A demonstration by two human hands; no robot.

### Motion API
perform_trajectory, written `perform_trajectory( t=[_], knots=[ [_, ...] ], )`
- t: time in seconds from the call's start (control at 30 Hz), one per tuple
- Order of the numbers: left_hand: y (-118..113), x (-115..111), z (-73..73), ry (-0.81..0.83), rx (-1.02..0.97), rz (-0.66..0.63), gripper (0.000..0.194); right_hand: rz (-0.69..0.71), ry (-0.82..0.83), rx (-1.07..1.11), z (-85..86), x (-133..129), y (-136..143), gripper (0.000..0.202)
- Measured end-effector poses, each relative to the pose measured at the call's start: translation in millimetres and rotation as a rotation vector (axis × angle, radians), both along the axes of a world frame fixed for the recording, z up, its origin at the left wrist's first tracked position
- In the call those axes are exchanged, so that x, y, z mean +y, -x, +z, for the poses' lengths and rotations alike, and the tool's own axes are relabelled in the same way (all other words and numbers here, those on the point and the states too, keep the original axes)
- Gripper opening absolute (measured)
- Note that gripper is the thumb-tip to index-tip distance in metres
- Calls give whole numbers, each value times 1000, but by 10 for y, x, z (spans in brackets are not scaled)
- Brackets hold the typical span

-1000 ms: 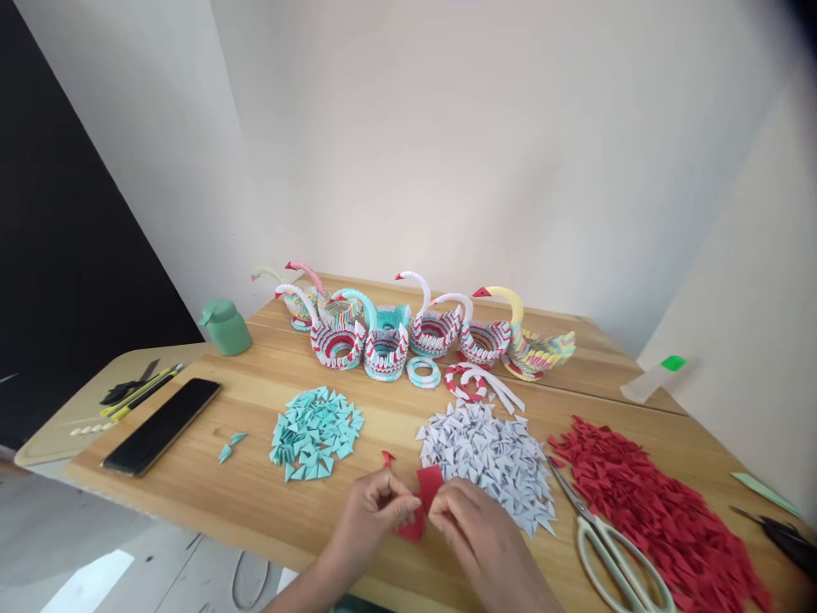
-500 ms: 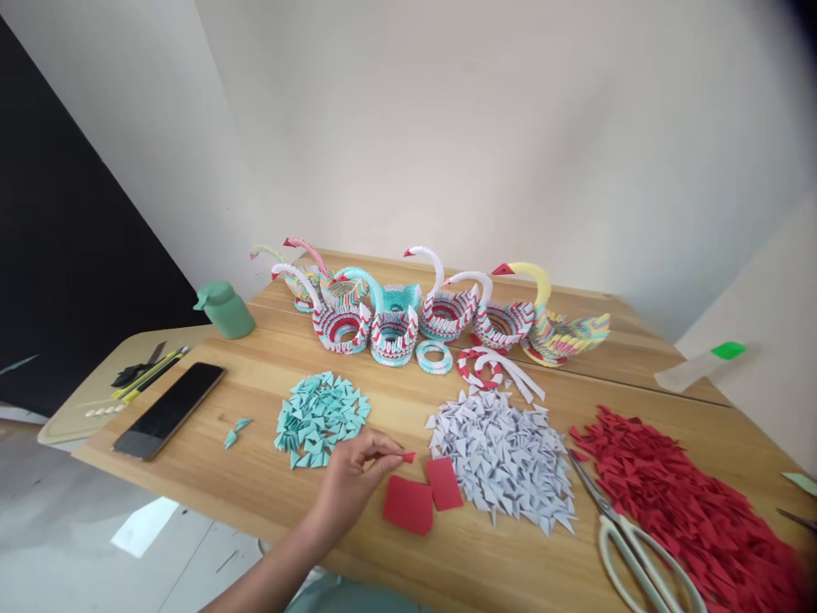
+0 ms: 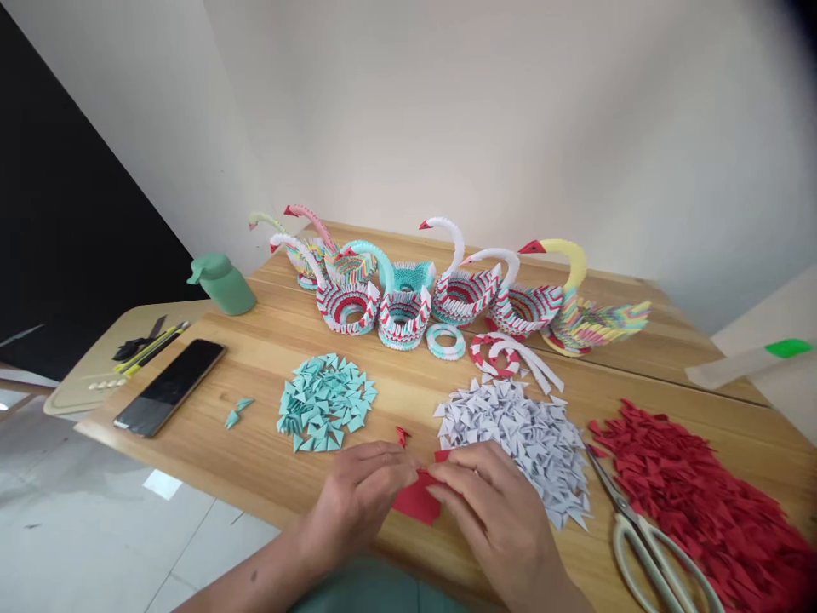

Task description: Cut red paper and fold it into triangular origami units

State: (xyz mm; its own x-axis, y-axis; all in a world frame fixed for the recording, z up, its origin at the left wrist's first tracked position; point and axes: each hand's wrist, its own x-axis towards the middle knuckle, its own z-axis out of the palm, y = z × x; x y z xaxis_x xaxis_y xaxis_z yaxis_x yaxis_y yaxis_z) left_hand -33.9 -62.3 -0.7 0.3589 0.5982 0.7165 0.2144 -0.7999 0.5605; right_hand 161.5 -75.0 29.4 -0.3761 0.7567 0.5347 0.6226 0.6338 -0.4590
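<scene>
My left hand [image 3: 367, 494] is closed, its thumb and fingers pinching a small piece of red paper [image 3: 426, 473]. From the other side my right hand [image 3: 494, 511] pinches the same piece, and the fingers cover most of it. Beneath the hands a flat red paper sheet [image 3: 418, 504] shows on the table. Part of a second red sheet [image 3: 442, 455] peeks out behind my right fingers. Just beyond my fingertips lies a small folded red piece [image 3: 402, 436].
Piles of folded teal [image 3: 325, 400], white [image 3: 523, 434] and red pieces [image 3: 695, 485] cover the wooden table. Scissors [image 3: 644, 536] lie at the right. Several paper swans [image 3: 405, 319] stand behind. A phone [image 3: 169, 387] and green bottle [image 3: 222, 285] are at the left.
My right hand has come into view from the right. The folded red piece my left hand held now lies on the table, and both hands pinch red paper.
</scene>
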Motion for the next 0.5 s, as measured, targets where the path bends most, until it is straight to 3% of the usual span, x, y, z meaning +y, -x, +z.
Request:
perform_trajectory(
  t=[0.27, 0.37, 0.5],
  knots=[
    [-28, 39, -43, -7, 67, 28, 16, 4, -1, -71, -94, 46, 54, 22],
    [-22, -29, -152, 64, 142, 29, 16, 21, -4, -126, -238, 23, 77, 26],
    [39, -159, -322, 160, 289, -14, 23, 61, 127, -166, -388, -40, 84, 27]
  ],
)
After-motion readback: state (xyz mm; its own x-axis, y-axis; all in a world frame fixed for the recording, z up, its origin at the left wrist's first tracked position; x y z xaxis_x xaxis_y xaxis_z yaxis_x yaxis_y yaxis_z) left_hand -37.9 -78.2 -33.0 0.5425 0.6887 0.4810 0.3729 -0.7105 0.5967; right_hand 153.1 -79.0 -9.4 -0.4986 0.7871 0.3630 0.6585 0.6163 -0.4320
